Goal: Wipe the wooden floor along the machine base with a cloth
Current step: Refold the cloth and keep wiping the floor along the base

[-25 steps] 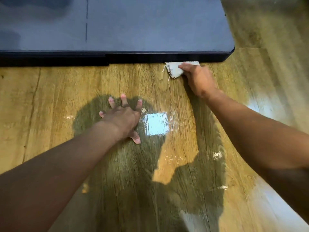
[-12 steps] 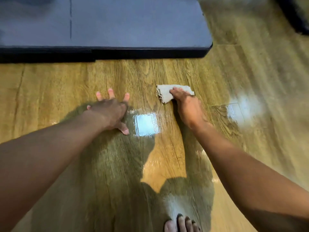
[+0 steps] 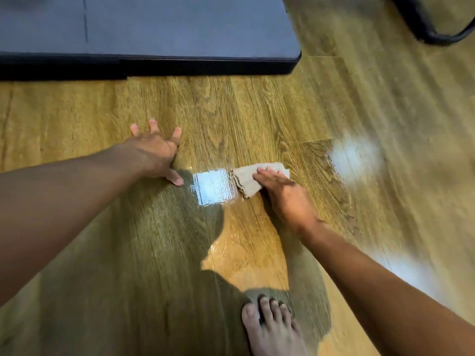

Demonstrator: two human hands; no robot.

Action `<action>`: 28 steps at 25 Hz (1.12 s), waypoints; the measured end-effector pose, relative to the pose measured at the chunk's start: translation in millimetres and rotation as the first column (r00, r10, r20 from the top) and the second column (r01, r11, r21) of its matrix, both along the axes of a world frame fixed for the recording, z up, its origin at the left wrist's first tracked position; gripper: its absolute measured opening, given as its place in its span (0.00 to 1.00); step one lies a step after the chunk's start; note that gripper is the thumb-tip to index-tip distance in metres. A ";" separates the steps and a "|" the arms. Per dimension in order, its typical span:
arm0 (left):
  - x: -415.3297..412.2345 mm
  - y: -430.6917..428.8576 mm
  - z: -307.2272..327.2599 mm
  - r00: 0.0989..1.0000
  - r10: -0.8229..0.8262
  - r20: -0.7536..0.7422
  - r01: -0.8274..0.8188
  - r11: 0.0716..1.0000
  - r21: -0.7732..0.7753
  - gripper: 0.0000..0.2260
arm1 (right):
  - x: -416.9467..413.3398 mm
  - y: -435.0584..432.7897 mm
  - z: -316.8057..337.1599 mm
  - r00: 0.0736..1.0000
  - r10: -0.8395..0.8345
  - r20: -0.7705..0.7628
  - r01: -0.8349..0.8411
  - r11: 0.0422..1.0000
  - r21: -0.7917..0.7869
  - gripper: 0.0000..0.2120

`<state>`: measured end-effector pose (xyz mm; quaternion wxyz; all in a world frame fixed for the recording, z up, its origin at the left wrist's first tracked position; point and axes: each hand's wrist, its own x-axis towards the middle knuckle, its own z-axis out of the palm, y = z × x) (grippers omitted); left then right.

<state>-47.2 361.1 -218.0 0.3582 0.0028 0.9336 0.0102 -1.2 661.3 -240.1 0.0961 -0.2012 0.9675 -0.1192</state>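
My right hand (image 3: 285, 196) at frame centre, fingers flat, pressing the folded cloth (image 3: 253, 179) on the wooden floor (image 3: 231, 111), well apart from the machine base (image 3: 180, 29) at upper left, my left hand (image 3: 154, 152) spread flat on the floor, my bare foot (image 3: 272, 330) at the bottom

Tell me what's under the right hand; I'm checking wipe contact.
The cloth lies partly under the right hand, flat on the floor. The floor beneath the cloth is hidden.

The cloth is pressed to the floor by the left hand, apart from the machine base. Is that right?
Wrong hand. The head view shows the right hand pressing the cloth to the floor, apart from the machine base; the left hand lies flat on bare floor.
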 end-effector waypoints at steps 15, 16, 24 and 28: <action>3.7 52.9 2.8 0.986 -0.163 -0.044 0.166 0.983 0.076 0.49 | 98.4 50.0 3.4 0.993 -0.114 0.021 0.115 0.980 -0.160 0.23; 6.9 55.4 1.6 0.984 -0.176 -0.032 0.178 0.982 0.061 0.50 | 119.2 58.4 8.3 0.994 -0.105 0.027 0.108 0.978 -0.176 0.23; -7.6 61.2 6.8 0.986 -0.166 0.011 0.166 0.986 -0.003 0.60 | 8.4 33.8 -2.9 0.981 -0.191 -0.013 0.187 0.970 -0.155 0.20; -12.1 64.8 6.1 0.984 -0.171 0.054 0.172 0.985 -0.006 0.60 | 70.5 56.4 -0.3 0.990 -0.142 -0.025 0.135 0.976 -0.170 0.22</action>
